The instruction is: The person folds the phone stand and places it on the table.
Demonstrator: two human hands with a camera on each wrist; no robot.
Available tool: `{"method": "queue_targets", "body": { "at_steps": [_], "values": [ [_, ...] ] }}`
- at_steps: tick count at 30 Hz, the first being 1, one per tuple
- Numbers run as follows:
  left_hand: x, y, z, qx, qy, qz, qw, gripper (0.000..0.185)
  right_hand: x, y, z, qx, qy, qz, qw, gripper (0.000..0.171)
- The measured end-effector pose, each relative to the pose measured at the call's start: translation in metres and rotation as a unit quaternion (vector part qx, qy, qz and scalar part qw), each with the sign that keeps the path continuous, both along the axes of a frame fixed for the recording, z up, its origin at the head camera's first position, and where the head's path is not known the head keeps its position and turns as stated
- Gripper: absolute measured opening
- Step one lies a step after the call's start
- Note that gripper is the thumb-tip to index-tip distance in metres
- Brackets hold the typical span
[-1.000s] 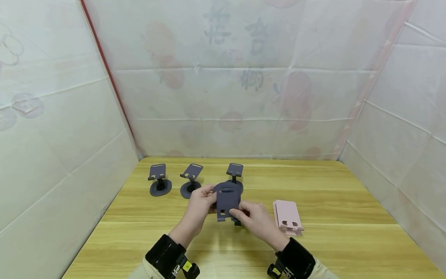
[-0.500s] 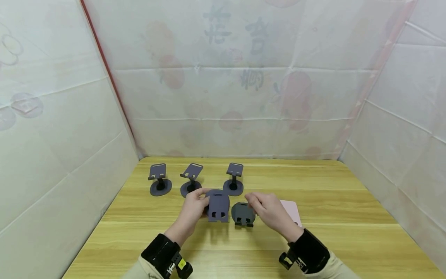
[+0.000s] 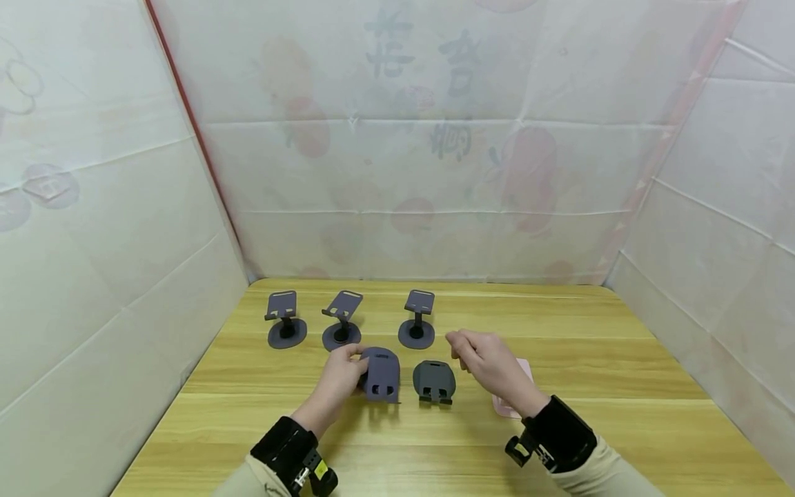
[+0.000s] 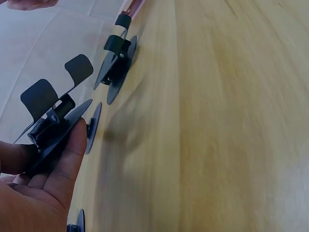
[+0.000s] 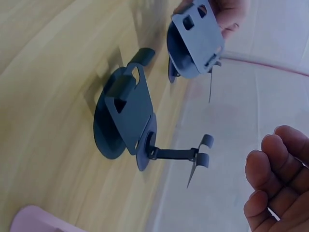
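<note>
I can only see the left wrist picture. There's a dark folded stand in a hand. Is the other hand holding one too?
Observer: No. The right hand holds nothing; its fingers hang loosely curled above the wooden table.
Operator: Is there another folded stand anywhere?
Observer: Yes, a second folded stand lies on the table, right of the folded stand that the left hand grips.
Operator: Is everything the same dark colour?
Observer: No. A pink stand lies flat by the right hand, partly hidden behind it.
Operator: How many are standing up?
Observer: Three opened stands stand in a row behind the hands.
</note>
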State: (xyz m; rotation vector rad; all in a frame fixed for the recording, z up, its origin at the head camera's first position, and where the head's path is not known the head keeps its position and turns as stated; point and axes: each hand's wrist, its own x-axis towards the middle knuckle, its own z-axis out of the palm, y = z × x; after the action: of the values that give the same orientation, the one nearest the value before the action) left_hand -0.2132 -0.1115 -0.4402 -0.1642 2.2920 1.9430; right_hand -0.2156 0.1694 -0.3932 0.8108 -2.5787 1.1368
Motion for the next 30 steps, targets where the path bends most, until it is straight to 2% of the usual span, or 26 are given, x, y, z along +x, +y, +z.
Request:
{"method": "queue_targets", "body": {
  "at_steps": [8,12,15,21,26,30],
  "values": [
    [-0.003,-0.005,-0.01,-0.037,-0.013,0.007,0.9992,0.031,-0.008,0.002,0.006,0.015,-0.008,-0.01,1.0,0.039],
    [-0.007,-0.007,-0.015,-0.101,0.004,0.009,0.9948,0.03,-0.01,0.001,0.008,0.024,-0.007,-0.01,1.0,0.038],
    [-0.009,-0.009,-0.018,-0.171,0.042,0.013,0.9843,0.028,-0.01,-0.001,0.01,0.033,0.001,-0.005,0.999,0.037],
    [-0.008,-0.013,-0.021,-0.251,0.076,0.006,0.9651,0.019,-0.012,-0.001,0.014,0.042,0.015,-0.003,0.999,0.036],
    [-0.007,-0.018,-0.021,-0.348,0.101,0.002,0.9321,0.014,-0.016,0.0,0.017,0.049,0.011,-0.01,0.999,0.037],
    [-0.008,-0.019,-0.021,-0.387,0.096,0.003,0.9169,0.014,-0.019,0.0,0.018,0.056,-0.004,-0.007,0.998,0.039]
  ]
}}
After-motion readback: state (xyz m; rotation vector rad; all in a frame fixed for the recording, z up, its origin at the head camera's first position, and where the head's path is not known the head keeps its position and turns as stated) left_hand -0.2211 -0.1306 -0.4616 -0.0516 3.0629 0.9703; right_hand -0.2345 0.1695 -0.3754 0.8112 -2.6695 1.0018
